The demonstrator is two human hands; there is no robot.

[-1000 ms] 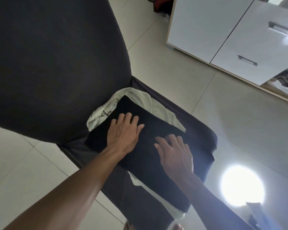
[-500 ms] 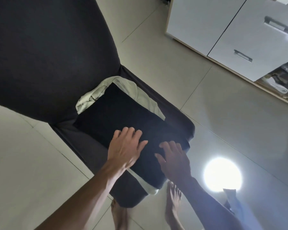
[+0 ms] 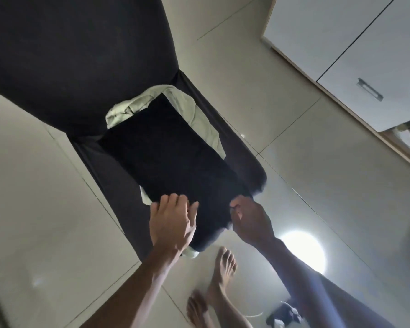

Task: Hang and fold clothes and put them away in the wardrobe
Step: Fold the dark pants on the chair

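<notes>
**Folded black garment on a dark chair, both hands at its near edge**

Pale floor tiles fill the head view, with a bright round glare on them at the near right. White cabinet doors with metal handles stand at the far right; their upper part is cut off by the frame, and what lies in the open gap beside them is too blurred to name. A dark chair takes up the left and centre, its back cut off at the top edge.

On the chair seat lies a folded black garment. It rests on a pale garment that is mostly hidden, showing only at the far end and as small bits at the near edge.

Left hand lies flat on the near left corner of the black garment, fingers straight and close together, the palm hidden. Right hand pinches the near right edge of the black garment, fingers curled around the cloth; the fingertips are in shadow and hard to make out.

Two bare feet stand on the tiles near the chair, blurred. A small dark heap at the near right is unclear.
</notes>
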